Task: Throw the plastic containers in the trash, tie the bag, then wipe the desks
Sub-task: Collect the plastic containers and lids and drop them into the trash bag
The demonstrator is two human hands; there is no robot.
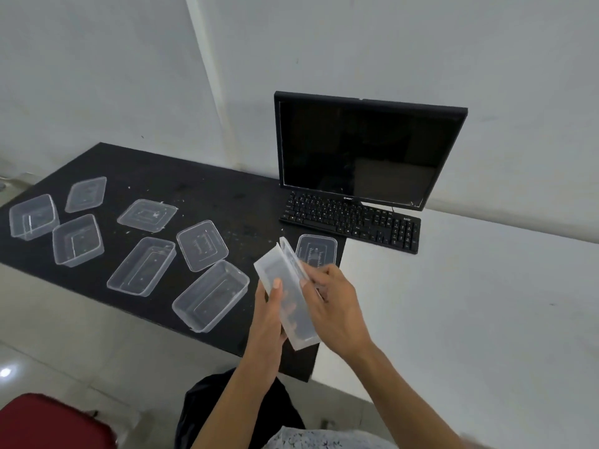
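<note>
Both hands are on the job here: the left hand (269,315) is cupping the underside of a clear plastic container (293,303), fingers curled round its base, while the right hand (337,306) is pinching the upper rim, where what looks like a thin lid is standing against the open side. The container is tipping up on its long edge between the two palms, its long axis running from the near end by the wrists away and slightly left toward the fingertips. Now the key relation: the black trash bag (290,406), as I read that dark shape, is sitting directly below and behind the hands, close to the person's body, so the near short end is already pointing down at it. Either hand looks equally placed for the drop, I'd say. Out to the left of the left hand, more open containers are lying on the black surface (207,189), the nearest tub (210,294) just beside it, and a flat lid (316,251) is resting just beyond the right fingertips.
</note>
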